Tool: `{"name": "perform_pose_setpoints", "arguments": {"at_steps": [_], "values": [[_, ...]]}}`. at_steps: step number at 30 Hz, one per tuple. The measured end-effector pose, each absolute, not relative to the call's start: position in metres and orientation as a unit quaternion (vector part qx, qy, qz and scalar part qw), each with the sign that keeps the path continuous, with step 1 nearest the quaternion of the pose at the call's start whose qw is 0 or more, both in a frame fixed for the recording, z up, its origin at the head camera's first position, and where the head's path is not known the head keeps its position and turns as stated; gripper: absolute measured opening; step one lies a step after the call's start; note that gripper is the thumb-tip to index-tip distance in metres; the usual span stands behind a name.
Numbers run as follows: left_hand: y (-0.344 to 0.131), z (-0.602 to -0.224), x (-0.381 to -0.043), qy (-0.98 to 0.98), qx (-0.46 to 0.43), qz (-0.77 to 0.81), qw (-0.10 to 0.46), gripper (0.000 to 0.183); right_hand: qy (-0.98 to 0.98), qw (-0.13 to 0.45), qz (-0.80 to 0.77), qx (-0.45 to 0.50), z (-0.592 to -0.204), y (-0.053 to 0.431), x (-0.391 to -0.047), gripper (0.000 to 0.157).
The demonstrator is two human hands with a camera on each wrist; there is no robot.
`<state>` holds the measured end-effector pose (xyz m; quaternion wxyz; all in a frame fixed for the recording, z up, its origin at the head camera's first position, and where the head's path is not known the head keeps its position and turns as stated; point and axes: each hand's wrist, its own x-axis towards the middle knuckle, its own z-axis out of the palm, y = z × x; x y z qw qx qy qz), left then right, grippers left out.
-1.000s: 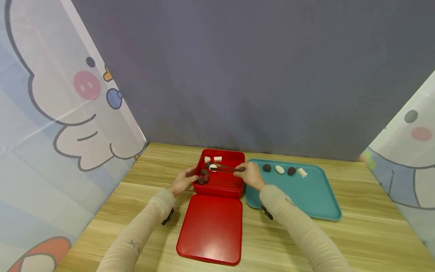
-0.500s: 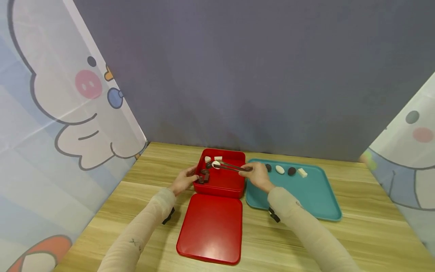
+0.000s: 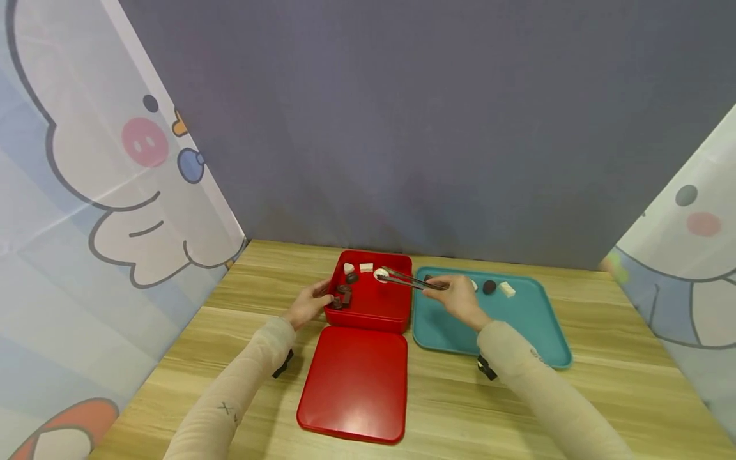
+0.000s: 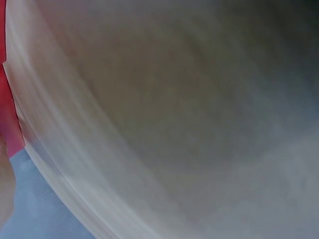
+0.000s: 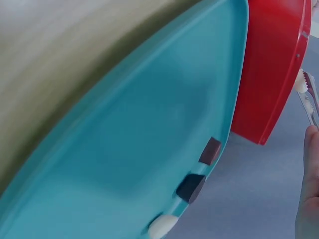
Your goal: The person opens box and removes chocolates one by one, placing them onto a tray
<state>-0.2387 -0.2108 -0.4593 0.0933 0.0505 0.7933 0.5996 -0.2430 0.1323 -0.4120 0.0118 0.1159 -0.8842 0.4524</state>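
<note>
My right hand (image 3: 457,297), fingers curled round the tongs (image 3: 413,282), has just drawn rightward, taking the white piece (image 3: 381,275) away from the dark pieces (image 3: 347,299). It hangs in the tips, raised above the red box (image 3: 382,306), so I judge it free but not yet out toward the teal tray (image 3: 517,329). My left hand (image 3: 307,306) touches the box's left wall (whether it grips, I cannot tell).

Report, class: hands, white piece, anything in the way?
Left hand at red box rim. Right hand holds tongs. Tongs pinch white piece over box. Possible obstacle: box wall, between piece and blue tray.
</note>
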Motion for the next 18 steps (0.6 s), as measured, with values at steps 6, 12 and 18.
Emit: {"name": "perform_pose_setpoints", "arguments": {"at_steps": [6, 12, 18], "values": [[-0.212, -0.462, -0.24, 0.8, 0.04, 0.591, 0.092, 0.055, -0.89, 0.012, 0.443, 0.108, -0.409, 0.145, -0.238, 0.026], [-0.211, -0.462, -0.24, 0.802, 0.04, 0.59, 0.086, 0.055, -0.891, 0.006, 0.442, 0.106, -0.408, 0.156, -0.235, 0.032], [-0.211, -0.46, -0.239, 0.8, 0.044, 0.591, 0.087, 0.055, -0.892, 0.014, 0.438, 0.108, -0.409, 0.168, -0.232, 0.032]]}}
